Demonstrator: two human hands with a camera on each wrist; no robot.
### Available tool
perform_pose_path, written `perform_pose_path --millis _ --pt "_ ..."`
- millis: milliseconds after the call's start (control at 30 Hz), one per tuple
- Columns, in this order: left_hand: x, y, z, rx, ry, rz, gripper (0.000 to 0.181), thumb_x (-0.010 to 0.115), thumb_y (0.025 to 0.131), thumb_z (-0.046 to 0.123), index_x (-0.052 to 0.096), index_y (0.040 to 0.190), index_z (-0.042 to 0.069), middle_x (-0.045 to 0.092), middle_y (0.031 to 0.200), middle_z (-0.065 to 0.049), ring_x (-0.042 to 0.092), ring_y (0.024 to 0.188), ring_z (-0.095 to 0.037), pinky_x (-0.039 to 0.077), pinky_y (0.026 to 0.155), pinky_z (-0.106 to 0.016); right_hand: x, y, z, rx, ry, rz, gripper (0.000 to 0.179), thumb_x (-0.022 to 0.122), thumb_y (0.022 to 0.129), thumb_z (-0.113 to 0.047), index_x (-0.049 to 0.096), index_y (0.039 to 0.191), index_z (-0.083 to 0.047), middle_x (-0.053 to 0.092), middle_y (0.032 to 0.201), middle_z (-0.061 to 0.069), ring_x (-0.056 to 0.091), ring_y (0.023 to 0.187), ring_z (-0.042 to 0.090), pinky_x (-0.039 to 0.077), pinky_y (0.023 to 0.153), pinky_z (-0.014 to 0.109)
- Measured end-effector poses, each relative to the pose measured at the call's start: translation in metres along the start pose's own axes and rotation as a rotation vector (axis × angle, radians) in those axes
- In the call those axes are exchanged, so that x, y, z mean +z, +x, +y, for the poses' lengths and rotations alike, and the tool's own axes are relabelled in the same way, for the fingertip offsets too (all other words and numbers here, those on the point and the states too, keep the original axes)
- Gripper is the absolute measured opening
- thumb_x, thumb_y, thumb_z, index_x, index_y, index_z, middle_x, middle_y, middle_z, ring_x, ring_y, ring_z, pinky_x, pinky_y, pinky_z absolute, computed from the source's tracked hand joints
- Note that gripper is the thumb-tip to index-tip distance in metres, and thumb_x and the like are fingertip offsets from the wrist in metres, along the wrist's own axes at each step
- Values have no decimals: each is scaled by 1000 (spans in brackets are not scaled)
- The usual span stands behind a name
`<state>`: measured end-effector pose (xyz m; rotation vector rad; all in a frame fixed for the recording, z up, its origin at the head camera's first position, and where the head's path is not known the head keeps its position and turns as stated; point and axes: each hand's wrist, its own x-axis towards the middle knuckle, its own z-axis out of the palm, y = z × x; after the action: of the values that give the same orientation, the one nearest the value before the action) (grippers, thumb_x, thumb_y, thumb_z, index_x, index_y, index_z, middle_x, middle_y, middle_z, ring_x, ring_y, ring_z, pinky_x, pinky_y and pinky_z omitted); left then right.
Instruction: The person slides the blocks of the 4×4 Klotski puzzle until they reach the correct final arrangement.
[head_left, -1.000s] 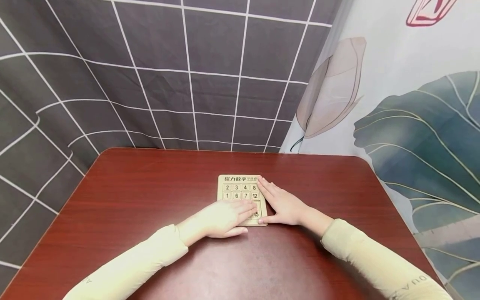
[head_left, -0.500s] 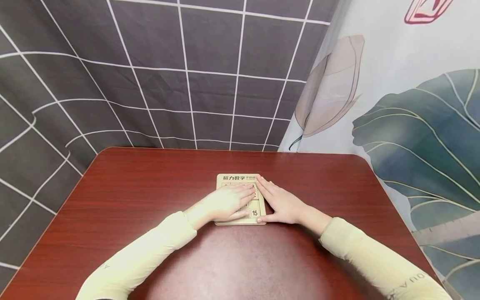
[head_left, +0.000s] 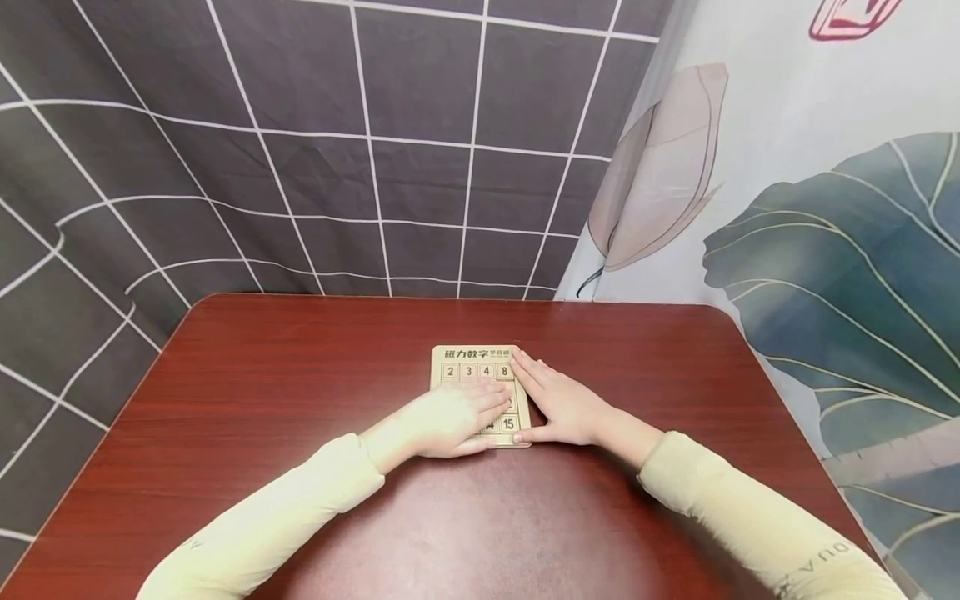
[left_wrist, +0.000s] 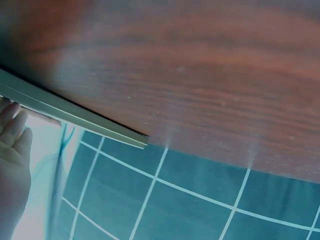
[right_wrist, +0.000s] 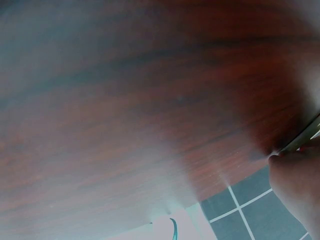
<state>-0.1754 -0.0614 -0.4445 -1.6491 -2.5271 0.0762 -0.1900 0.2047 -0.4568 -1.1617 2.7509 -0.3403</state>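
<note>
A pale wooden number sliding puzzle (head_left: 480,352) lies on the table, numbered tiles facing up. The tiles 2, 3, 4 and 8 show in its top row, and 15 at the lower right corner. My left hand (head_left: 459,417) lies flat across the middle rows and hides many tiles, its fingers straight and pointing right. Along the right edge of the puzzle rests my right hand (head_left: 570,408), fingertips at the upper corner and thumb at the lower one. In the left wrist view the board's side (left_wrist: 75,112) shows edge-on. The right wrist view catches part of the right hand (right_wrist: 300,185) at its margin.
The reddish-brown wooden table (head_left: 315,350) has rounded far corners. Behind it hangs a dark grey curtain (head_left: 420,192) with a white grid. A white curtain (head_left: 780,117) with large leaf prints hangs at the right.
My left hand slid up over the upper rows, then came back down, so the top row shows again. The right hand stays at the puzzle's right edge. The head view shifts slightly.
</note>
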Motion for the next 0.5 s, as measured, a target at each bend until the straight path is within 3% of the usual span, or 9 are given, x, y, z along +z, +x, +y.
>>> perform_pose_path --millis 133,267,500 --pt "1 -4 2 2 -16 0 59 51 109 45 56 154 6 56 160 -9 53 150 -23 41 128 -37 0 1 -1 3 -2 0 114 72 92 -62 19 167 6 12 178 21 23 165 36 29 133 53" --pt "-1 -3 -5 -13 -36 -7 60 52 109 44 53 156 6 55 161 -8 52 151 -23 41 128 -38 -1 1 -1 1 -7 -1 114 72 92 -62 19 166 7 13 178 22 23 164 36 30 133 54" --pt "1 5 -28 -120 -66 -28 70 53 107 51 48 159 5 50 165 -11 47 154 -25 36 131 -39 -1 1 -3 6 -14 -8 114 72 92 -62 20 166 6 12 178 21 21 165 36 28 134 52"
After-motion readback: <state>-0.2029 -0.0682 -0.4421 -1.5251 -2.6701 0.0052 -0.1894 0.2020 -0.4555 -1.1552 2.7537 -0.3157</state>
